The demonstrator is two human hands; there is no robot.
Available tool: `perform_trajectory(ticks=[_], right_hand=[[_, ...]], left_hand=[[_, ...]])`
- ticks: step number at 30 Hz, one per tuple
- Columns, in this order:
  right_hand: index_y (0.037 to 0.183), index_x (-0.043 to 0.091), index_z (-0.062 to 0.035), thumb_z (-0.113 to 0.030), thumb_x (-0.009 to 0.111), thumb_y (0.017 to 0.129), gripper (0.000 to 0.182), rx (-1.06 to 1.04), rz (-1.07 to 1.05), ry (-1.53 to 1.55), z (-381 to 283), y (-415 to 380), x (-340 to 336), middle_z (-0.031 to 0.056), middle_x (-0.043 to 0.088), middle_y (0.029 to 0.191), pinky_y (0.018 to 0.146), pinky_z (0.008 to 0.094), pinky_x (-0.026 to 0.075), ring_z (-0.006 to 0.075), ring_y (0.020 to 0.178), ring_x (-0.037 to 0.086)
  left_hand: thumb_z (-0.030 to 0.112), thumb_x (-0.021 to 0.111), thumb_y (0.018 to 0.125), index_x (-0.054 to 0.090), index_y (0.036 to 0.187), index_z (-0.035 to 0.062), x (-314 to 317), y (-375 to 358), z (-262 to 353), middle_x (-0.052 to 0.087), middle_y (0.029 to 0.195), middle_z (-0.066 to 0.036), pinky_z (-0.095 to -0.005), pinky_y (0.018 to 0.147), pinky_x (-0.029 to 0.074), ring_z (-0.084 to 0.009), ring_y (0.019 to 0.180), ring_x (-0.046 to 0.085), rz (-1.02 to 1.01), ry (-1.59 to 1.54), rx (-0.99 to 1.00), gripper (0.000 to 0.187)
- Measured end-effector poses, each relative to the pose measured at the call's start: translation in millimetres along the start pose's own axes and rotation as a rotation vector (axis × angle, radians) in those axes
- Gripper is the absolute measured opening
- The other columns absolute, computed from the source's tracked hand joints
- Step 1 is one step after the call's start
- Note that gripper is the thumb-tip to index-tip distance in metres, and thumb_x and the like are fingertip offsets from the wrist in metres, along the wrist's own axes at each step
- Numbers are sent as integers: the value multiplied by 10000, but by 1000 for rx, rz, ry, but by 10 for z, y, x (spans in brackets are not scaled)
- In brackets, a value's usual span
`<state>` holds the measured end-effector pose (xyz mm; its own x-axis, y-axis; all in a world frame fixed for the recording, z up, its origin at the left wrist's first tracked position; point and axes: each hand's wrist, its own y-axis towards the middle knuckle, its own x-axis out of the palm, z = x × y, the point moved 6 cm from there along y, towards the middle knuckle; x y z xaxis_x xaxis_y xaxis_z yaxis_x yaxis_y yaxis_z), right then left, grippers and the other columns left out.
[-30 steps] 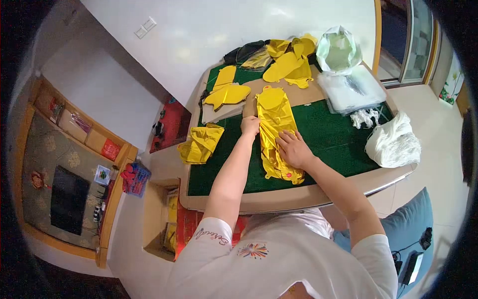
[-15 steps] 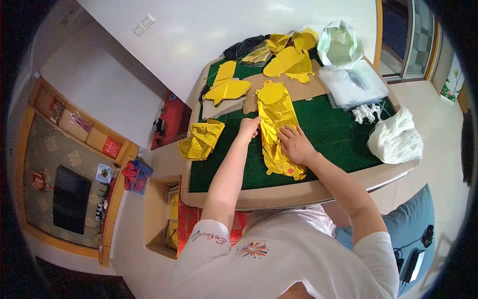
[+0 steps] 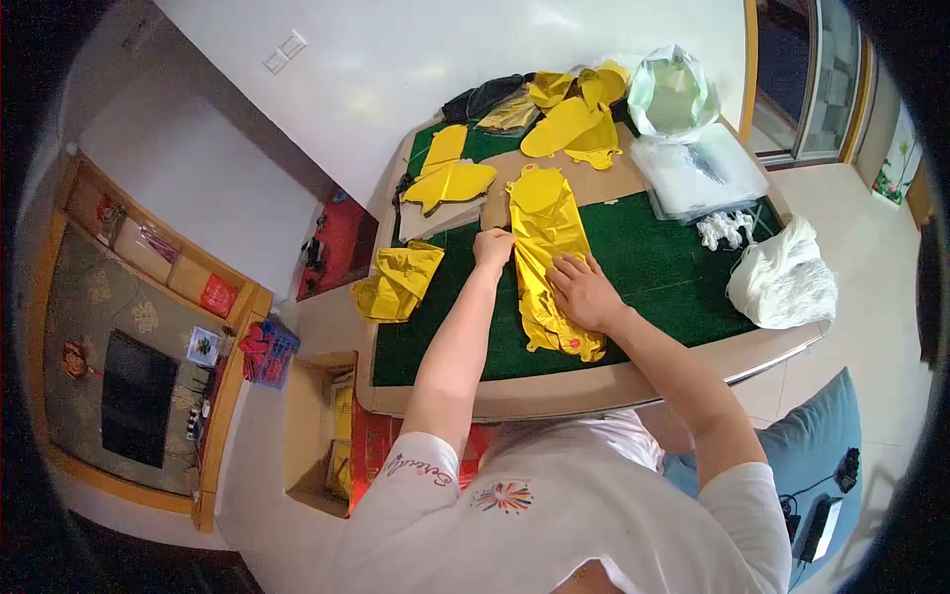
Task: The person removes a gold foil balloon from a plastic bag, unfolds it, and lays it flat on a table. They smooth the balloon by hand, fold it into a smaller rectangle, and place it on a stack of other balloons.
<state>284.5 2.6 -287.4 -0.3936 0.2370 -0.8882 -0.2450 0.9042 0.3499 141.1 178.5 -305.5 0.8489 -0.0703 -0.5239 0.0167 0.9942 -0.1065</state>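
A flat gold foil balloon (image 3: 543,223) lies lengthwise on the green mat (image 3: 653,287), with small red marks near its two ends. My left hand (image 3: 492,249) is closed at the balloon's left edge, fingertips pinching it. On the lower right part of the same balloon my right hand (image 3: 582,289) rests flat, fingers stretched out, pressing the wrinkled foil. Left of my left hand sits a crumpled gold foil piece (image 3: 401,282). More flat yellow foil pieces (image 3: 450,184) lie beyond it on cardboard.
Toward the back are a pile of yellow foil shapes (image 3: 574,124) and an open white plastic bag (image 3: 643,99). At right lie clear plastic bags (image 3: 698,178), a small white string bundle (image 3: 725,230) and a large white string bundle (image 3: 784,277). A cardboard box (image 3: 315,431) stands below the table's left side.
The view has shifted very slightly. My left hand stays at the balloon's edge and my right hand stays flat on it; the balloon lies in nearly the same place.
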Motion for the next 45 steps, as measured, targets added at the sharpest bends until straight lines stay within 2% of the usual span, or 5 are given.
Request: perform_trajectory(ticks=[8,34,36,40,45], right_hand=[[1239,486,-40,-253,436,897,406,-13,31,-27,17,-2,31,146,453,1322,1083,493,229,291,1287,365],[1250,478,-41,-257,421,902,413,-16,9,-29,34,4,73,156,437,1339,1090,492,212,298,1294,355],[1251,477,-39,-256,418,903,414,-18,18,-42,19,10,79,156,440,1336,1089,492,214,299,1292,357],[1241,483,-38,-246,426,901,403,-23,41,-34,23,-7,64,155,449,1326,1083,492,224,298,1284,367],[1234,484,-39,-246,449,891,402,-43,56,-48,13,3,60,152,455,1319,1075,492,240,297,1278,373]], left_hand=[[230,688,769,659,761,-17,-59,-290,92,528,547,-46,-273,368,305,-120,401,436,-244,31,-67,249],[199,686,778,666,823,3,-36,-22,-112,629,668,-71,-284,422,404,-161,463,528,-113,-112,-174,201],[210,698,764,646,791,4,-54,-98,-43,625,658,-67,-303,410,423,-169,445,528,-128,49,-32,214],[166,571,871,606,1000,31,-100,-471,188,617,1037,-107,-364,768,494,-247,895,604,167,427,493,190],[164,461,925,537,1207,21,-174,-812,25,513,1276,-133,-378,976,392,-310,1185,462,123,484,746,325]])
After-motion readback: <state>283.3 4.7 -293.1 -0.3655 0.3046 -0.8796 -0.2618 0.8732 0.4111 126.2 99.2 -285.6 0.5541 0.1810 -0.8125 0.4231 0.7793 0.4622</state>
